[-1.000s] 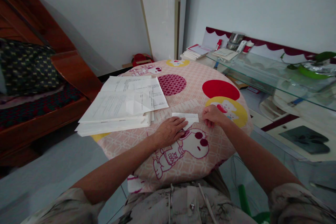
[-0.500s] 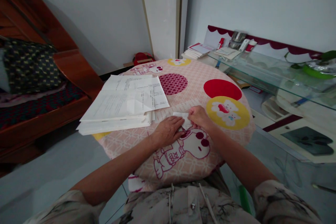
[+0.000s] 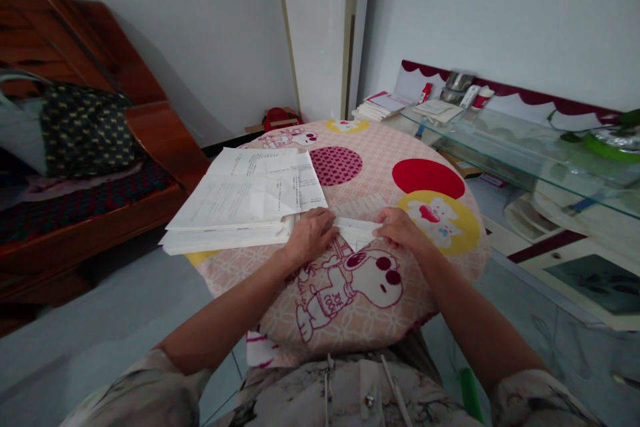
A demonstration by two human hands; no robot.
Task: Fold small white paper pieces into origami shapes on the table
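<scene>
A small folded sheet of white paper (image 3: 356, 232) is spread between my hands over the near part of the round table, its lower edge coming to a point. My left hand (image 3: 314, 233) grips the paper's left end with closed fingers. At the right end my right hand (image 3: 397, 227) pinches it between thumb and fingers. Just left of my left hand lies a thick stack of printed sheets (image 3: 240, 193), with a small creased piece on top. Beyond the folded paper, a faint strip of printed paper (image 3: 365, 203) lies on the patterned tablecloth (image 3: 340, 313).
On the left stands a wooden bench (image 3: 160, 137) with a dark patterned bag (image 3: 90, 133). A tall white air conditioner (image 3: 320, 47) is at the back. The glass-topped cabinet (image 3: 530, 140) on the right bears booklets, metal tins, a cup and a green bowl.
My hands have moved apart, and the folded paper now shows a long top edge with a point below. My right fingers have gone to its right end. The view has shifted slightly.
</scene>
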